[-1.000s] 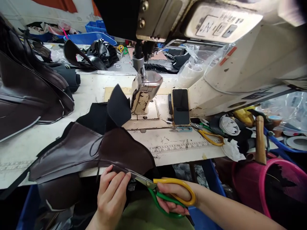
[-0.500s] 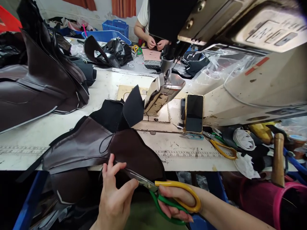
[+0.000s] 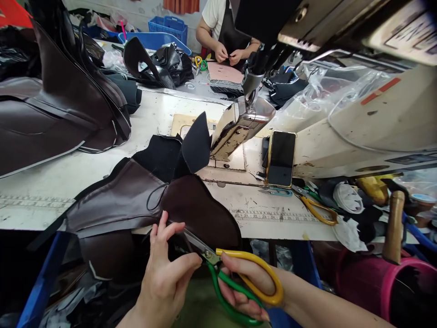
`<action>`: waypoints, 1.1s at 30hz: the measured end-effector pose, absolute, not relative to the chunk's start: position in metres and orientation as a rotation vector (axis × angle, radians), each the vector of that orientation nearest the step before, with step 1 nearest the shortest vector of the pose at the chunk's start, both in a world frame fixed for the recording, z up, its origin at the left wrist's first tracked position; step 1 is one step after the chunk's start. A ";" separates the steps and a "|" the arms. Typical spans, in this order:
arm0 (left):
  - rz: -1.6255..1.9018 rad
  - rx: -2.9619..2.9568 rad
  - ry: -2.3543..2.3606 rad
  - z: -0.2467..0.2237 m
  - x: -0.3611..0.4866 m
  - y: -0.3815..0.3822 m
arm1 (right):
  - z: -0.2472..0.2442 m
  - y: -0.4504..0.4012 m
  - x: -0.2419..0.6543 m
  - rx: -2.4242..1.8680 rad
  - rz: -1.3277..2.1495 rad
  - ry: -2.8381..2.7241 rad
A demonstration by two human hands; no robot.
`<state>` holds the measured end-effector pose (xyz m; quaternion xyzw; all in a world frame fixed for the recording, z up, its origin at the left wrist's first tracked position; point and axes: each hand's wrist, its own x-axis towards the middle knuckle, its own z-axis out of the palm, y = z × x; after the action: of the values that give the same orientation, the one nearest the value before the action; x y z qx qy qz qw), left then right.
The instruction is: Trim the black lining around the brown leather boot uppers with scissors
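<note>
My right hand [image 3: 244,284] is wrapped round the scissors [image 3: 212,257], which have one yellow and one green handle loop. Their blades point up and left, at the lower edge of the sewn brown leather piece [image 3: 201,214]; the tips are partly hidden by leather and fingers. My left hand [image 3: 167,273] holds that edge beside the blades, fingertips over the leather and thumb below, though the exact grip is partly hidden. The piece has black lining flaps [image 3: 196,146] standing up, a thin dark cord loop, and a part hanging over the table's front edge.
A sewing machine's post [image 3: 235,130] stands behind the piece. To its right lie a phone [image 3: 281,158], blue thread snips [image 3: 278,191] and yellow-handled scissors [image 3: 319,210]. Stacked brown leather pieces [image 3: 64,100] fill the left. Across the table a co-worker's hands [image 3: 228,54] are together. A pink bin [image 3: 368,282] stands lower right.
The scissors' handles have spread wider apart and their blades have opened a little. My left hand stays at the leather edge. The whole view has shifted slightly.
</note>
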<state>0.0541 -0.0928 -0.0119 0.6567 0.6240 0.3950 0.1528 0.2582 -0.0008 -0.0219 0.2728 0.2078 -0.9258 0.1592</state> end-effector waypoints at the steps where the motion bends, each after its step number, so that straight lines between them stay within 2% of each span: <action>1: 1.133 1.872 1.775 -0.011 0.052 -0.094 | -0.022 -0.002 0.258 0.787 -2.657 0.570; 8: 1.082 1.938 1.618 -0.005 0.024 -0.101 | -0.006 0.001 0.258 0.902 -2.522 0.773; 13: 0.992 1.966 2.149 -0.015 0.024 -0.092 | 0.007 0.000 0.253 1.084 -2.350 0.899; 16: 0.873 2.016 2.218 -0.018 0.027 -0.087 | 0.014 0.002 0.251 1.149 -2.242 1.029; 21: 1.050 1.872 2.156 -0.011 0.032 -0.094 | 0.028 0.017 0.248 1.136 -2.059 1.088; 33: 1.120 1.612 2.090 -0.014 0.037 -0.108 | 0.037 0.024 0.230 1.100 -2.034 1.062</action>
<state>0.0373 -0.1077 -0.0141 0.5570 0.7220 0.3869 0.1368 0.2303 0.0236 0.0373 0.4132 0.3988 -0.7640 0.2941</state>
